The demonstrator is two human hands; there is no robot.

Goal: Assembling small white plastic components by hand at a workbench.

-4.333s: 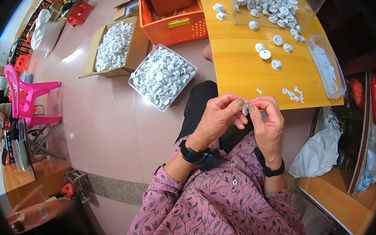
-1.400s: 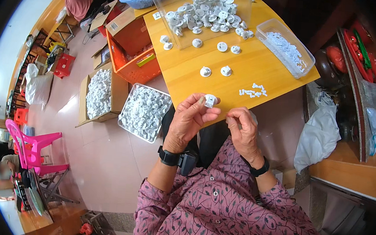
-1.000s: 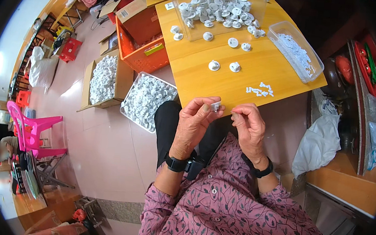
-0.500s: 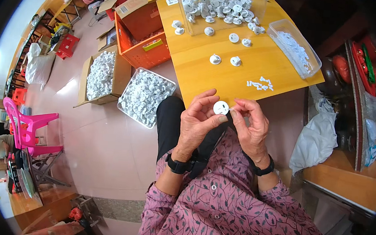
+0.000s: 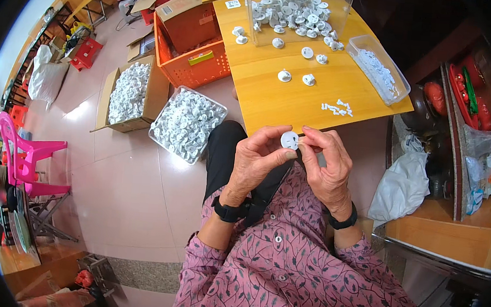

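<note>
Over my lap, just off the table's near edge, my left hand (image 5: 261,157) pinches a round white plastic disc (image 5: 289,139) between thumb and fingers. A small dark slot shows in the disc's face. My right hand (image 5: 326,163) is closed at the disc's right side, its thumb and forefinger pinching a tiny white piece (image 5: 299,144) against the face. Most of that piece is covered by the fingertips. On the yellow table (image 5: 261,105) beyond lie several small white pieces (image 5: 336,109) and two loose white round parts, one of them a knobbed disc (image 5: 284,76).
A clear bin (image 5: 293,19) of white round parts stands at the table's back, a clear tub (image 5: 379,71) of small pieces at its right. On the floor left are a filled tray (image 5: 187,124), a carton (image 5: 129,95), an orange crate (image 5: 192,63) and a pink chair (image 5: 29,154).
My right fingertips have come further over the disc's face, bringing the tiny piece onto it. The disc has tilted slightly. The whole view has shifted a little.
</note>
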